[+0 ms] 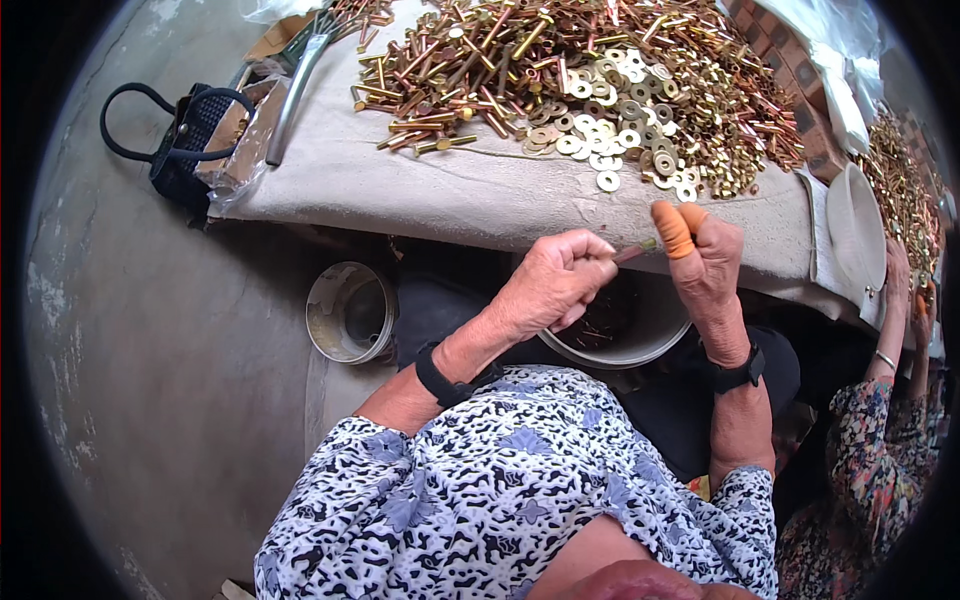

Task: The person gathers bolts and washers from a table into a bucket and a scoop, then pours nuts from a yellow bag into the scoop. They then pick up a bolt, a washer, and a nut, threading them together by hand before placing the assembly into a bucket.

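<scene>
Over the front edge of the cloth-covered table, my left hand (567,276) pinches a bolt (636,251) by one end, its other end angled up to the right. Close beside that free end is my right hand (708,250), its fingers curled in and orange covers on the thumb and a finger. Whether anything small sits inside the right hand's grip is hidden. Beneath both hands a pale bucket (640,352) stands between my knees, with dark, thin pieces inside. Flat round washers (608,181) lie on the table just beyond my hands.
Long brassy bolts (480,60) heap up behind the washers, with small nuts (725,150) to their right. A second bucket (350,312) stands on the floor at left, near a dark handbag (185,140) and a metal tube (297,95). Rightward, a co-worker's hands (897,270) work beside a white basin (857,225).
</scene>
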A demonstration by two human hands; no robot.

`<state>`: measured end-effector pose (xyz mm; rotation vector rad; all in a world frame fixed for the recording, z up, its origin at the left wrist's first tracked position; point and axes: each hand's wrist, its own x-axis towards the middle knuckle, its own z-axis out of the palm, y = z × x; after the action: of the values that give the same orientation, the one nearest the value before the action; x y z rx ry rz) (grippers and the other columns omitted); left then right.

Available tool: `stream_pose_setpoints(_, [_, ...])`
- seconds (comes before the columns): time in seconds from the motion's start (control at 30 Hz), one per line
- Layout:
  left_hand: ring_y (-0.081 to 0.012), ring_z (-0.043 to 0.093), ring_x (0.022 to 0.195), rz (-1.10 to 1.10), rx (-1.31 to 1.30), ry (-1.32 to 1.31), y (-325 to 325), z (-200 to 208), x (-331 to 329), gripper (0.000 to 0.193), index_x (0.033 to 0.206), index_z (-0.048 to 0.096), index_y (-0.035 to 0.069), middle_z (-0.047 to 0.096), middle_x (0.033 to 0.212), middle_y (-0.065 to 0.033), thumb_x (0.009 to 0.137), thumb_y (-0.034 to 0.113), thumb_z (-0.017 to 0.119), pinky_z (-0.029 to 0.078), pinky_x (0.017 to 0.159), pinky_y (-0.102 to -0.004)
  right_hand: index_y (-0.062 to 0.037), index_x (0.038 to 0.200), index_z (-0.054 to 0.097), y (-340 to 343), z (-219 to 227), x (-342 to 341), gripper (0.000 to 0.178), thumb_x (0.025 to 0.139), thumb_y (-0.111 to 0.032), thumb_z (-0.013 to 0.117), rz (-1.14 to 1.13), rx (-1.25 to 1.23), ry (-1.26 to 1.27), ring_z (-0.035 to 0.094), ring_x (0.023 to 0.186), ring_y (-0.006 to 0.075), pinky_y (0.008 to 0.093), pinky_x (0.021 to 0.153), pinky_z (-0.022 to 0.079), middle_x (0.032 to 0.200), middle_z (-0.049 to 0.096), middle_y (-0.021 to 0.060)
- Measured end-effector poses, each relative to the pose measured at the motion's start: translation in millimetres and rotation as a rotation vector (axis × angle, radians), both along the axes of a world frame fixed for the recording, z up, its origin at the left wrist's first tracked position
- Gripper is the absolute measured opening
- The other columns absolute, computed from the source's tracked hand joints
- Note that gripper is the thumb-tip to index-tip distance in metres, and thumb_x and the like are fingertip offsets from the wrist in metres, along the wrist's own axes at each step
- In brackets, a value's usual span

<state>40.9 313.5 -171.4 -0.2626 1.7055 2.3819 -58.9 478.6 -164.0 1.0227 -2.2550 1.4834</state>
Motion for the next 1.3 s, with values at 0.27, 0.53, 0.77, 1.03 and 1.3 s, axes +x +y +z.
stream_pose_setpoints(0.27, [-0.0218,0.054,0.053,0.590,-1.482,0.411,-74,58,-19,0.046,0.112,0.051,0.005,0.053,0.058,-0.0088,0.075,0.022,0.073,0.045,0.054,-0.0352,-0.0024,0.064,0.059,-7,-1,-2,0.023,0.080,-0.016,0.067,-0.003,0.063,0.166,0.048,0.047,0.0253,0.0350,0.045,0.036,0.053,0.049,0.0111])
stream_pose_setpoints(0.53, [-0.0357,0.063,0.072,0.470,-1.760,0.428,-125,39,-42,0.027,0.095,0.051,0.009,0.063,0.073,-0.0148,0.081,0.027,0.066,0.049,0.063,-0.0445,-0.0052,0.068,0.062,-4,-1,-6,0.016,0.077,-0.017,0.068,0.013,0.188,0.254,0.051,0.051,0.0278,0.0369,0.050,0.038,0.057,0.051,0.0094])
stream_pose_setpoints(0.77, [-0.0336,0.060,0.059,0.657,-1.620,0.607,-125,42,-35,0.009,0.083,0.054,0.005,0.058,0.062,-0.0152,0.082,0.010,0.060,0.047,0.053,-0.0392,-0.0053,0.071,0.063,-2,-6,-10,0.014,0.078,-0.017,0.068,0.018,0.148,0.267,0.052,0.052,0.0276,0.0368,0.049,0.039,0.058,0.053,0.0092])
stream_pose_setpoints(1.03, [-0.0054,0.051,0.047,0.849,-1.108,0.466,-106,46,-25,0.011,0.090,0.055,0.001,0.056,0.065,-0.0015,0.087,0.011,0.058,0.040,0.038,-0.0179,-0.0040,0.078,0.064,-5,-6,-14,0.009,0.076,-0.011,0.069,-0.013,0.080,0.217,0.057,0.055,0.0262,0.0341,0.050,0.044,0.064,0.057,0.0102])
stream_pose_setpoints(1.3, [-0.0083,0.053,0.047,0.803,-0.492,0.355,-93,36,-23,0.010,0.091,0.052,0.000,0.058,0.067,-0.0067,0.089,0.009,0.056,0.040,0.037,-0.0190,-0.0056,0.082,0.064,-23,-2,-15,0.010,0.076,-0.010,0.069,-0.024,0.087,0.266,0.058,0.056,0.0251,0.0334,0.049,0.045,0.069,0.058,0.0081])
